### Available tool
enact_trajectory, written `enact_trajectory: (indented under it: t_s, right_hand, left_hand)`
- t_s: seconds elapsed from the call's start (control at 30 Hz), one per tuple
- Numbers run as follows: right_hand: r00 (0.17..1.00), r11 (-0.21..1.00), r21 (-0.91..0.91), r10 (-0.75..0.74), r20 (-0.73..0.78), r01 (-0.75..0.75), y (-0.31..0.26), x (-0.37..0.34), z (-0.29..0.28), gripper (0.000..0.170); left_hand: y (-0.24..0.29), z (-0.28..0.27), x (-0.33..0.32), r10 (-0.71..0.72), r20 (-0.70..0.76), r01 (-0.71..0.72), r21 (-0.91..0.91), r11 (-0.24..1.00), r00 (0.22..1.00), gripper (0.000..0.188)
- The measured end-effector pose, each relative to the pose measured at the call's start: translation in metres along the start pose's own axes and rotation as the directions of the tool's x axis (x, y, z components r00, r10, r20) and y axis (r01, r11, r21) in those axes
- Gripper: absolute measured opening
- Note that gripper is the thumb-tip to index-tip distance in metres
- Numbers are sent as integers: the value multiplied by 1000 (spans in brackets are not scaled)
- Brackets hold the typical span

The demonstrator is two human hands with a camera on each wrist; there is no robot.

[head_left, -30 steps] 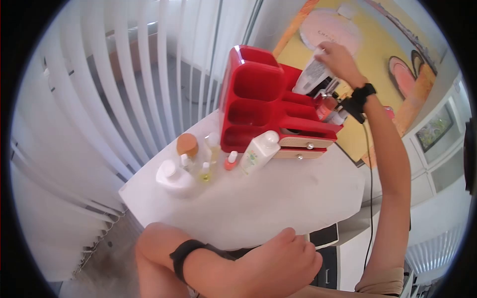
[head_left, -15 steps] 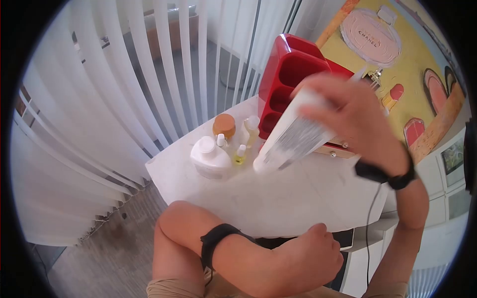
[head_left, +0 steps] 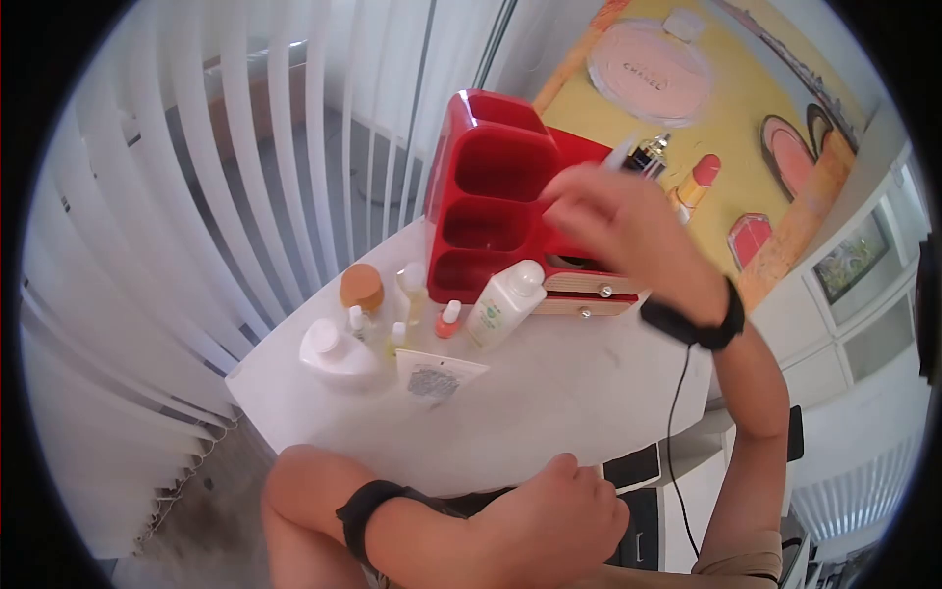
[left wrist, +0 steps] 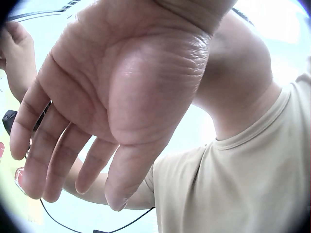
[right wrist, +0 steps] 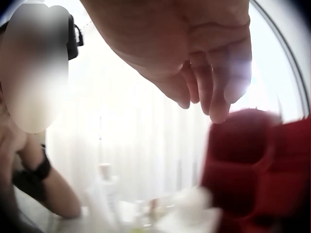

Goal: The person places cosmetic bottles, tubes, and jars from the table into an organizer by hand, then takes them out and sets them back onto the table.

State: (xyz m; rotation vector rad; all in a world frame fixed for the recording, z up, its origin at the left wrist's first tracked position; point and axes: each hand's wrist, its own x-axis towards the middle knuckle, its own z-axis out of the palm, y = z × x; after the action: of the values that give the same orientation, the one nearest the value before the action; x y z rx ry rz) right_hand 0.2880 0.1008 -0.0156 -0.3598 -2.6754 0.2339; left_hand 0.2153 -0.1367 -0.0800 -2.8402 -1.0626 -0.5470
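Observation:
My right hand [head_left: 643,231] is over the right part of a red organizer [head_left: 491,167], blurred, with its fingers loosely bent. Nothing is between those fingers in the right wrist view. A white tube [head_left: 440,378] with a printed label stands flat end up on the white table. Behind it are a white lotion bottle [head_left: 336,358], a small coral bottle [head_left: 447,320] and a white bottle with green print [head_left: 505,302]. In front of my body hangs my left hand [left wrist: 112,87], palm bare and fingers loose. The organizer's right-hand contents are hidden behind my right hand.
A jar with an orange-brown lid [head_left: 362,287] and small clear bottles [head_left: 412,293] stand at the table's left. Vertical blinds [head_left: 235,177] hang beyond. A painting [head_left: 653,79] is behind the organizer, whose drawers [head_left: 589,285] are at its front. A cable [head_left: 672,422] runs down from my right wrist.
My right hand took the white tube from the organizer, set it down on the table in front of the bottles, let go and moved back over the organizer. The left hand stayed much the same.

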Motion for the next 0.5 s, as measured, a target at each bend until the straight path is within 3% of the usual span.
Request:
enact_trajectory:
  t_s: [0.03,0.1,0.13,0.2,0.33,0.43,0.5]
  right_hand:
    - [984,977,-117,174,-43,-178,11,1,-21,24]
    - [956,880,-375,248,-158,-291,53,-10,-42,24]
    - [955,881,-373,248,-162,-292,68,-19,-44,24]
    - [963,800,-536,232,-140,-270,92,-33,-43,25]
    - [959,817,-506,266,-94,-277,118,-47,-34,26]
    - [977,927,-310,197,-77,-211,128,-48,-30,26]
    - [957,956,-180,191,-219,-232,114,-45,-53,26]
  left_hand:
    - [0,0,0,10,-3,-10,2,1000,1000,16]
    - [0,1,-1,4,10,-4,-20,1000,1000,18]
    - [1,2,-1,6,13,-6,-17,1000,1000,18]
    - [3,3,-1,-4,15,3,14,1000,1000,15]
    - [4,1,5,-14,131,12,19,1000,991,13]
    - [3,7,3,-32,76,32,10,999,997,12]
    - [3,17,2,-27,69,28,-12,1000,997,14]
